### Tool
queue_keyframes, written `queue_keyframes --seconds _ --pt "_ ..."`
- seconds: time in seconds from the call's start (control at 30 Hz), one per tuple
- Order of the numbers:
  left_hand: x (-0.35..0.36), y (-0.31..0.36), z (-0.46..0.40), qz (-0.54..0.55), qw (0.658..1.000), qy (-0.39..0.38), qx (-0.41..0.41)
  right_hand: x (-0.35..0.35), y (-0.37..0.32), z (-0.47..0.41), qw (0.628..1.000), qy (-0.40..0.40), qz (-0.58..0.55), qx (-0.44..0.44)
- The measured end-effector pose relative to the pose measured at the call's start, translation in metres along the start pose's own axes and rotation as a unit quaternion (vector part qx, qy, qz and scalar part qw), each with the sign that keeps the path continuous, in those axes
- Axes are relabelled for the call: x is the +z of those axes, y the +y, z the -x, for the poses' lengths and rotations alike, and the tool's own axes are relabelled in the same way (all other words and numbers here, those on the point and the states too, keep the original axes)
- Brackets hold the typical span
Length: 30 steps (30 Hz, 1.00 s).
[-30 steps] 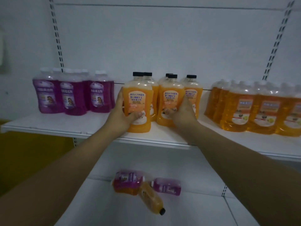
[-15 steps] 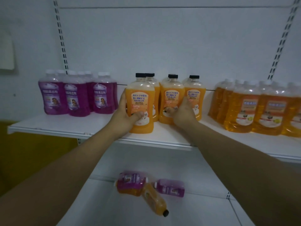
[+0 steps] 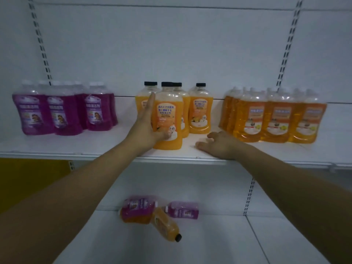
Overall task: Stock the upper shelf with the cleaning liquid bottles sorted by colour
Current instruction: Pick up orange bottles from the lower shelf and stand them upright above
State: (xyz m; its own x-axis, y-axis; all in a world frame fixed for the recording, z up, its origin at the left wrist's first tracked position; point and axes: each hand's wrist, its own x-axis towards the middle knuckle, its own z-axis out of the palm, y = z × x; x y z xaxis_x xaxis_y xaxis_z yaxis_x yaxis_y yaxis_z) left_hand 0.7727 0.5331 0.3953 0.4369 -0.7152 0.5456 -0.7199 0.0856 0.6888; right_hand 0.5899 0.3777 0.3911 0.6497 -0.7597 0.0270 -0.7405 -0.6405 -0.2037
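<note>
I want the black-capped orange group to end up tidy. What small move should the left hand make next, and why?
Probably slide the front black-capped orange bottle back in line with the standing black-capped orange bottles: the left hand grips it near the white upper shelf edge, while the right hand rests open.

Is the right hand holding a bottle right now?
No, the right hand lies open on the upper shelf, touching no bottle.

Glossy clear plastic bottles (image 3: 167, 119) with paper-like labels stand on a smooth matt-white shelf (image 3: 76, 147).
</note>
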Motion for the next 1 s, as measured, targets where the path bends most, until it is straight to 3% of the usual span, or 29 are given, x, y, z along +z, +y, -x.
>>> queue_keyframes --seconds 0.13,0.3,0.47,0.6,0.8,1.0 --pt "0.031 0.021 -0.004 -0.080 0.997 0.000 0.022 0.000 0.026 0.010 0.999 -0.036 0.039 -0.009" --pt "0.062 0.034 -0.019 -0.158 0.985 -0.011 0.073 0.009 0.033 0.012 0.997 -0.010 0.069 -0.021" --pt "0.076 0.033 -0.042 -0.292 0.950 0.019 0.104 0.009 0.033 0.014 0.998 0.004 0.066 -0.018" --pt "0.084 0.031 -0.051 -0.313 0.943 -0.006 0.111 0.008 0.032 0.016 0.998 0.012 0.058 -0.013" --pt "0.098 0.027 -0.062 -0.472 0.873 0.035 0.113 0.009 0.033 0.016 0.998 0.010 0.052 -0.019" --pt "0.108 0.023 -0.073 -0.510 0.854 0.042 0.096 0.008 0.034 0.017 0.998 0.009 0.051 -0.024"
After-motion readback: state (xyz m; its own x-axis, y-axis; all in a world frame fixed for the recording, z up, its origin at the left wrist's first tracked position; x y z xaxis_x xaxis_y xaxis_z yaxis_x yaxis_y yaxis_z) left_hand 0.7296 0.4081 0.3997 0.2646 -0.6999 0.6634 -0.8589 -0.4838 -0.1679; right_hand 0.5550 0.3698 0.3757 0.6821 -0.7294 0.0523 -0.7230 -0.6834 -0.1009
